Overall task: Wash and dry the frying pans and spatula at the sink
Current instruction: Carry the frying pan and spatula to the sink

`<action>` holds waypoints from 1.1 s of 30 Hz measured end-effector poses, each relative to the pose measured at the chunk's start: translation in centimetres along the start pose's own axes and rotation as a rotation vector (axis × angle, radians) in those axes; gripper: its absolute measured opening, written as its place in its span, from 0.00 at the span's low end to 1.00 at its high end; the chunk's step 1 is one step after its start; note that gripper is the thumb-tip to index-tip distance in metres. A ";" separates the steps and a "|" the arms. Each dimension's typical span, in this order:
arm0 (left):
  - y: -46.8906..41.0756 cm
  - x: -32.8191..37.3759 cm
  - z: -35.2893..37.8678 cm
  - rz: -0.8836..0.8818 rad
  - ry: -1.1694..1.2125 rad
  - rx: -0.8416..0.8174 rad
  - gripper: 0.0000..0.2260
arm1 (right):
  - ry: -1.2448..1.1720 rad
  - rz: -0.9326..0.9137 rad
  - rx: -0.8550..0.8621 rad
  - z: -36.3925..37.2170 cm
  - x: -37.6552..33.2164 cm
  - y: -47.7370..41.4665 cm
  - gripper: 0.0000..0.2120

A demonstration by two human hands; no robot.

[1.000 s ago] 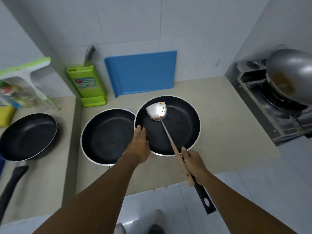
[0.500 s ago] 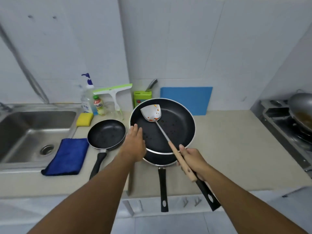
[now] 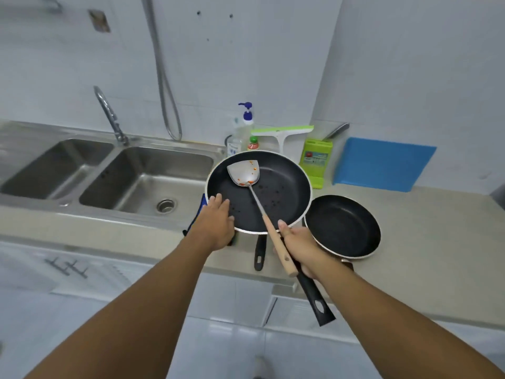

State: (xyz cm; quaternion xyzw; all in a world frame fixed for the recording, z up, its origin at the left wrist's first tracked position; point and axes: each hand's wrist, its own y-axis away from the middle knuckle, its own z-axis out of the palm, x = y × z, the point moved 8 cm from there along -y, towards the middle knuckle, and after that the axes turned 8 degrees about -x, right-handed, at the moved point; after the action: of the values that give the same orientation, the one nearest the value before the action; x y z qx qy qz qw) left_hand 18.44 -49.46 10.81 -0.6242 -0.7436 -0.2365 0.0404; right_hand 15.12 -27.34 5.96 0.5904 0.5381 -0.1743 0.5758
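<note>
A large black frying pan (image 3: 276, 192) hangs above the counter just right of the sink (image 3: 153, 162). In it lies a steel spatula (image 3: 243, 172) with red sauce spots. My right hand (image 3: 300, 244) grips the spatula's wooden handle together with the pan's black handle. My left hand (image 3: 216, 222) rests with straight fingers on the pan's left rim. Another black pan (image 3: 343, 225) sits on the counter to the right. A third pan's black handle (image 3: 259, 255) sticks out from under the lifted pan; its bowl is hidden.
A double steel sink with a faucet (image 3: 109, 113) fills the left. A blue cloth (image 3: 202, 203) peeks out under my left hand. Behind the pan stand a soap bottle (image 3: 243, 132), squeegee (image 3: 281, 132), green knife block (image 3: 315, 160) and blue cutting board (image 3: 382, 164).
The large pan with the spatula has been lifted off the counter and carried left, toward the sink. Both hands keep their hold, and the view has swung left to show the sink.
</note>
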 end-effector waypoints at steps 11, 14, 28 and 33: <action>-7.9 -12.4 -6.1 -0.316 0.081 0.095 0.23 | 0.067 -0.033 -0.140 15.4 -9.4 -10.3 0.24; -9.9 -15.5 -7.9 -0.430 0.057 0.089 0.21 | 0.031 0.006 -0.191 19.2 -11.2 -12.8 0.25; -15.7 -29.5 -11.5 -0.412 0.469 0.055 0.11 | -0.054 0.107 -0.147 27.9 -15.6 -19.9 0.23; -16.9 -34.0 -12.2 -0.298 0.626 -0.005 0.12 | -0.128 0.166 -0.074 31.0 -15.5 -21.2 0.23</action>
State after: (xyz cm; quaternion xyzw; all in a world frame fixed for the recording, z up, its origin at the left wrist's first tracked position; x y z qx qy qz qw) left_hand 6.93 -87.08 4.41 -0.4059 -0.7777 -0.4215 0.2298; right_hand 4.65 -66.15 -0.25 0.5990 0.4554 -0.1435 0.6428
